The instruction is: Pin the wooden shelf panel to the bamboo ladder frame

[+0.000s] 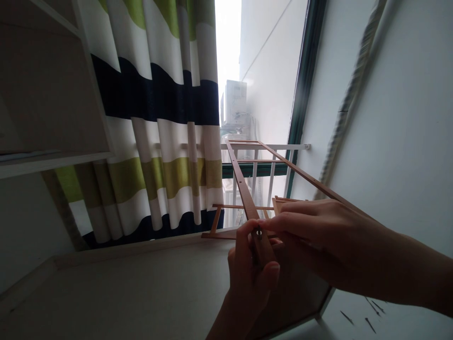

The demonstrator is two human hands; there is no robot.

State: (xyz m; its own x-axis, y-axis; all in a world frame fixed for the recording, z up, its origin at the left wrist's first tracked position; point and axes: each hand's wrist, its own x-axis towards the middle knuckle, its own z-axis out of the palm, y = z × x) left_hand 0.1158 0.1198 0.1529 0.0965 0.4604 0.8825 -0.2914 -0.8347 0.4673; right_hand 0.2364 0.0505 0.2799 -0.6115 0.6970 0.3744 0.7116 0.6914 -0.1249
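Note:
A thin brown wooden frame (244, 189) made of slats rises from in front of me toward the window. My left hand (247, 278) is closed around the near end of one slat, thumb on its underside. My right hand (318, 236) reaches in from the right, its fingertips pinched at a small dark screw or peg (258, 232) in that slat's end. More frame parts (226, 219) lie on the desk behind.
A pale desk surface (141, 288) runs below. A striped curtain (159, 118) hangs at the left, with a shelf unit (46, 94) beside it. A window with white railing (262, 147) is behind. Several small dark screws (371, 311) lie at the lower right.

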